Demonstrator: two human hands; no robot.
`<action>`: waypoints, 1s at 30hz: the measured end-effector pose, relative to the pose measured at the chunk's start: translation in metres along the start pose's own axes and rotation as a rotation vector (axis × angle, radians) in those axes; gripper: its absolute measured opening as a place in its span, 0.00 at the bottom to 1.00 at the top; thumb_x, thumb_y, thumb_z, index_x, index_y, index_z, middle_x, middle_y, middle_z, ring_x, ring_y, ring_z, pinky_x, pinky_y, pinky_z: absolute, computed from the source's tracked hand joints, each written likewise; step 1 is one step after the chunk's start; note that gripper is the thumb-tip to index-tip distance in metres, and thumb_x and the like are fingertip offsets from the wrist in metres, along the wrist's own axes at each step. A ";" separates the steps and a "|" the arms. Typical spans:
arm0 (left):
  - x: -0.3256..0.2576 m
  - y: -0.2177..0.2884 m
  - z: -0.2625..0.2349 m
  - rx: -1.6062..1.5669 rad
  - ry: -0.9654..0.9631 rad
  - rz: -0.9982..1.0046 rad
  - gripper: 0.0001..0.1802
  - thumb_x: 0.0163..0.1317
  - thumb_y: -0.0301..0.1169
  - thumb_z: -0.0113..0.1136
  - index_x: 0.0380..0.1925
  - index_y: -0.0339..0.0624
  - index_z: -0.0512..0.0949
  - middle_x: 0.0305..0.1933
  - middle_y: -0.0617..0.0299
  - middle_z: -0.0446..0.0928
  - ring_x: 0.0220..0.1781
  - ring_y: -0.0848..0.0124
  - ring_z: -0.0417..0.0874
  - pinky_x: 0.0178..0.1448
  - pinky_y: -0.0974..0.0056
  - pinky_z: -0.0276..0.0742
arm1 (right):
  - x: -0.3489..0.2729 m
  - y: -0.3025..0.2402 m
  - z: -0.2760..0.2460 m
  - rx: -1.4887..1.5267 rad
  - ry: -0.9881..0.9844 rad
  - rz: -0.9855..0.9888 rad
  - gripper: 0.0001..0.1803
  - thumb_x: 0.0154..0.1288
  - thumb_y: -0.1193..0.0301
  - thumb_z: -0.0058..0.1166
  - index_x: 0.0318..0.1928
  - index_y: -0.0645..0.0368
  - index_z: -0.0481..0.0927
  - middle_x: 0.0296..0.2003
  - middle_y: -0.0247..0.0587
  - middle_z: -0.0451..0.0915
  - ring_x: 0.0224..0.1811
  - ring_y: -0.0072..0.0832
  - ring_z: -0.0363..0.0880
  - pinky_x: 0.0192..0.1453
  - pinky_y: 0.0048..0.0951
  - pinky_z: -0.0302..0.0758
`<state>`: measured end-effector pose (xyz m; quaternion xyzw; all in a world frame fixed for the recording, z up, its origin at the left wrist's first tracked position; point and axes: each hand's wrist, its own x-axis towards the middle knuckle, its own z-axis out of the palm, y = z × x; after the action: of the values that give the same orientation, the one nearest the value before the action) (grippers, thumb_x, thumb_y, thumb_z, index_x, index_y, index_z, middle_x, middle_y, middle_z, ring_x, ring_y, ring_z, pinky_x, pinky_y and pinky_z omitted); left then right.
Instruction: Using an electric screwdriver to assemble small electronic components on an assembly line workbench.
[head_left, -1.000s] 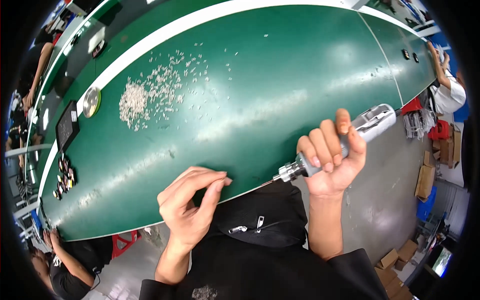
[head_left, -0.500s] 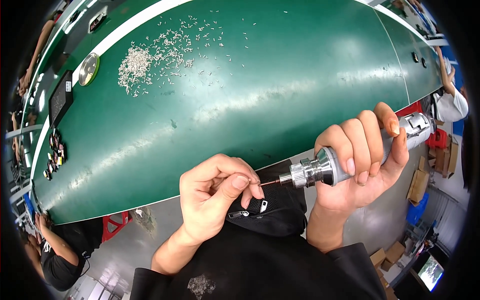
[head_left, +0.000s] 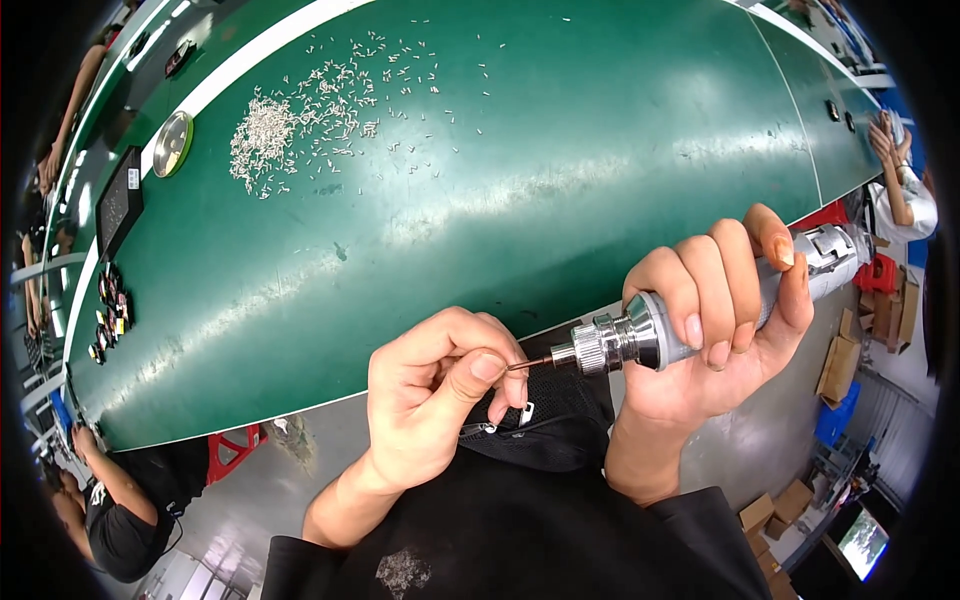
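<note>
My right hand [head_left: 705, 320] is wrapped around a grey and silver electric screwdriver [head_left: 640, 333], held nearly level with its bit pointing left. The thin bit [head_left: 530, 363] reaches the fingertips of my left hand [head_left: 435, 395]. Thumb and forefinger of that hand are pinched together at the bit's tip; whatever tiny piece sits between them is too small to make out. Both hands are raised in front of my body, by the near edge of the green table [head_left: 560, 240]. Many tiny silvery screw-like pieces [head_left: 268, 128] lie heaped and scattered at the far left.
A round green-rimmed dish [head_left: 173, 145] and a black tray [head_left: 120, 200] stand along the table's left side, with several small dark parts [head_left: 112, 310] nearer me. Co-workers sit at left and right. Cardboard boxes [head_left: 838, 350] and a red stool [head_left: 232, 452] are on the floor.
The screwdriver has shifted slightly left and my left hand slightly right, so the bit tip now meets the pinched fingertips. A small pale piece seen there earlier is now hidden.
</note>
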<state>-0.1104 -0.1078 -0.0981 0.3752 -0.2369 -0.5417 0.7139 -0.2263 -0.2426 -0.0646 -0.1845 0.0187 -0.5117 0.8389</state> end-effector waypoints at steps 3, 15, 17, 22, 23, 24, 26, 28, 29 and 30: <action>0.000 -0.001 0.000 0.022 0.014 -0.014 0.07 0.68 0.24 0.50 0.33 0.30 0.73 0.30 0.54 0.76 0.26 0.76 0.74 0.27 0.74 0.70 | -0.002 -0.001 0.000 -0.020 0.012 -0.013 0.08 0.69 0.67 0.44 0.37 0.59 0.69 0.13 0.27 0.61 0.12 0.17 0.60 0.24 0.24 0.64; 0.008 -0.004 0.003 0.794 0.128 0.225 0.05 0.54 0.14 0.59 0.25 0.32 0.74 0.21 0.57 0.75 0.22 0.68 0.75 0.27 0.68 0.69 | -0.002 0.005 -0.019 -0.153 0.001 -0.017 0.10 0.71 0.65 0.36 0.38 0.55 0.69 0.13 0.27 0.60 0.11 0.19 0.59 0.25 0.27 0.65; 0.009 -0.001 0.004 0.788 0.107 0.212 0.02 0.56 0.17 0.59 0.27 0.31 0.75 0.21 0.57 0.74 0.23 0.68 0.75 0.28 0.68 0.70 | 0.000 0.004 -0.016 -0.072 0.078 -0.002 0.10 0.71 0.65 0.36 0.38 0.55 0.70 0.13 0.27 0.60 0.11 0.19 0.59 0.24 0.26 0.64; 0.006 0.041 -0.034 1.121 0.328 0.370 0.09 0.65 0.26 0.51 0.37 0.29 0.76 0.24 0.56 0.77 0.25 0.71 0.75 0.32 0.69 0.70 | 0.008 0.012 -0.016 -0.057 0.231 -0.014 0.07 0.70 0.67 0.41 0.36 0.56 0.70 0.12 0.26 0.57 0.12 0.18 0.56 0.23 0.25 0.62; 0.008 0.050 -0.047 1.148 0.380 0.379 0.09 0.66 0.27 0.50 0.38 0.29 0.76 0.25 0.57 0.77 0.25 0.72 0.75 0.32 0.70 0.70 | 0.008 0.008 -0.018 -0.054 0.224 -0.020 0.07 0.69 0.68 0.41 0.37 0.56 0.68 0.12 0.26 0.58 0.12 0.18 0.56 0.23 0.24 0.62; 0.006 0.068 -0.058 1.195 0.441 0.379 0.09 0.67 0.27 0.50 0.38 0.31 0.76 0.25 0.58 0.77 0.25 0.73 0.75 0.33 0.71 0.70 | 0.008 0.012 -0.017 -0.043 0.235 -0.014 0.07 0.70 0.68 0.40 0.36 0.57 0.67 0.13 0.27 0.58 0.12 0.17 0.56 0.23 0.24 0.62; 0.018 0.096 -0.084 1.310 0.529 0.402 0.09 0.67 0.26 0.49 0.38 0.31 0.76 0.26 0.58 0.78 0.26 0.73 0.76 0.33 0.71 0.70 | 0.006 0.008 -0.022 -0.053 0.224 -0.018 0.06 0.70 0.69 0.40 0.36 0.56 0.64 0.13 0.28 0.58 0.12 0.18 0.57 0.23 0.24 0.63; 0.038 0.135 -0.115 1.442 0.616 0.460 0.09 0.67 0.26 0.49 0.37 0.32 0.76 0.27 0.58 0.78 0.27 0.74 0.77 0.34 0.71 0.71 | 0.004 0.013 -0.033 -0.045 0.203 0.014 0.06 0.70 0.69 0.41 0.36 0.56 0.64 0.13 0.28 0.59 0.12 0.18 0.57 0.23 0.24 0.63; 0.051 0.154 -0.129 1.505 0.655 0.509 0.09 0.67 0.26 0.49 0.36 0.32 0.77 0.27 0.59 0.78 0.28 0.74 0.78 0.34 0.70 0.71 | 0.002 0.013 -0.036 -0.055 0.206 0.029 0.05 0.70 0.70 0.41 0.36 0.56 0.64 0.13 0.29 0.60 0.12 0.18 0.58 0.23 0.25 0.63; 0.065 0.176 -0.143 1.577 0.676 0.543 0.08 0.66 0.26 0.50 0.36 0.33 0.76 0.27 0.58 0.79 0.28 0.72 0.79 0.35 0.69 0.72 | 0.000 0.013 -0.037 -0.039 0.182 0.037 0.05 0.70 0.70 0.41 0.36 0.56 0.64 0.13 0.29 0.60 0.12 0.18 0.58 0.23 0.25 0.63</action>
<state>0.1204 -0.1064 -0.0495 0.8266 -0.3978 0.1048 0.3841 -0.2235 -0.2478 -0.1029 -0.1534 0.1082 -0.5102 0.8393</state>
